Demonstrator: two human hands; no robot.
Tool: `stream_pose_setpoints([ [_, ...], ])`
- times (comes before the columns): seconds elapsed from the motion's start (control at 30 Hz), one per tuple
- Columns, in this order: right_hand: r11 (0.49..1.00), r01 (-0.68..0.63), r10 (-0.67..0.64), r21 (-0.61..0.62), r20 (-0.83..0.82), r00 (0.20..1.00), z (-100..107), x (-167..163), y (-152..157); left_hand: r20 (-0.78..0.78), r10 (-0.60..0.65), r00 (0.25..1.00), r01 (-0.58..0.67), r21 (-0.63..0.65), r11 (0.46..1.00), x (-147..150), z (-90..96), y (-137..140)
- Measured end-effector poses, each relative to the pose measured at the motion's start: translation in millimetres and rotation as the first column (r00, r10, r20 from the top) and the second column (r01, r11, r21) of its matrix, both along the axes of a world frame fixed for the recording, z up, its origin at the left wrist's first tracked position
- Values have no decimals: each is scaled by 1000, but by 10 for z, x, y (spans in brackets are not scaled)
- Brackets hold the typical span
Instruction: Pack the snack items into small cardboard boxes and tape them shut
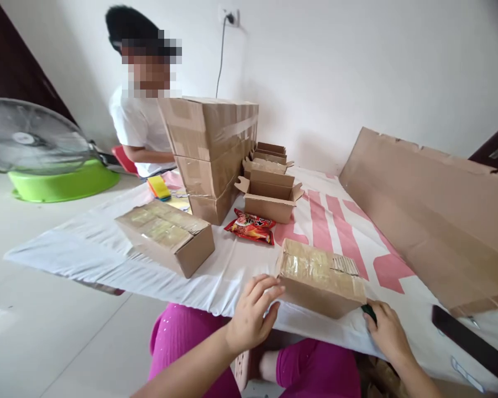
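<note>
A taped cardboard box (315, 268) lies near the front edge of the table, its top covered with shiny tape and its right end slightly torn. My left hand (255, 309) is at the box's left end, fingers curved and apart, holding nothing. At the right end, my right hand (387, 331) is closed around a small dark green object (370, 313), most of it hidden by the fingers. A second taped box (166, 232) sits to the left. Beyond them is a red snack packet (252, 226), lying flat in front of an open cardboard box (269, 204).
Stacked large cartons (209, 149) stand mid-table, with a person (136, 121) behind them. Yellow and orange items (160, 188) lie beside the stack. A tall cardboard panel (435, 215) and a dark flat bar (472, 342) are on the right. A fan (29, 138) stands left.
</note>
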State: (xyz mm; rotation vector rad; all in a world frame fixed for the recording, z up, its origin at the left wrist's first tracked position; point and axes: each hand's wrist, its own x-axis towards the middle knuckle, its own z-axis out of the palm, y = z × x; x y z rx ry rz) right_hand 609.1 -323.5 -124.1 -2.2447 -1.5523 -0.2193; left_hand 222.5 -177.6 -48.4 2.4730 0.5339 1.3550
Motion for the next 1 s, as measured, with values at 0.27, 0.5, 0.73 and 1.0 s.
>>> stream_pose_setpoints([
  [0.27, 986, 164, -162, 27, -52, 985, 442, 222, 128, -215, 68, 974, -53, 74, 996, 306, -128, 224],
  [0.5, 953, -293, 292, 77, 25, 956, 1697, -599, 715, -115, 96, 989, -91, 47, 995, 401, -250, 194],
  [0.73, 794, -491, 578, -358, 196, 792, 2035, -1481, 1292, -96, 98, 991, -92, 64, 994, 417, -261, 204],
  [1.0, 772, -428, 607, -471, 343, 717, 1953, -1526, 1259, -123, 127, 984, -117, 80, 990, 394, -257, 203],
])
